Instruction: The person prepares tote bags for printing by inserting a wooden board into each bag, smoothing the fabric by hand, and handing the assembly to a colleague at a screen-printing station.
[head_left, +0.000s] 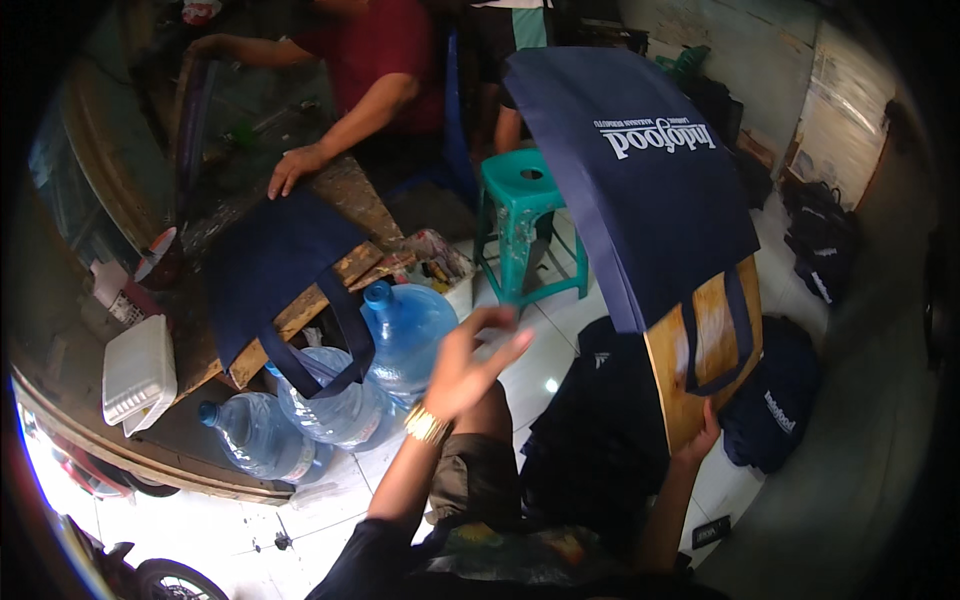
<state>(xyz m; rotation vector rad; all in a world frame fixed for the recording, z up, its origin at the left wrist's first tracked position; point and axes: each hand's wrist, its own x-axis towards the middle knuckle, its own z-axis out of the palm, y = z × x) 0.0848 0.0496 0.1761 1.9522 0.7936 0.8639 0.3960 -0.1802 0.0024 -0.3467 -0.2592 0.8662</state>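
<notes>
A navy fabric bag with white printing [655, 170] is sleeved over a flat wooden board [675, 370], its handles hanging down across the bare wood. My right hand [690, 430] grips the lower end of that board at the right, holding it raised and tilted. My left hand [470, 365] is in midair left of the board, fingers apart and holding nothing, a gold watch on its wrist. Another navy bag [270, 255] lies on the worn wooden table [355, 195], its handles over the edge.
A co-worker in maroon [370, 70] rests a hand by the table's bag; another person [505, 30] stands behind. Water jugs [410, 335], a teal stool [515, 185], white container [135, 365], piles of navy bags [770, 390] and a motorbike wheel [175, 580] are around me.
</notes>
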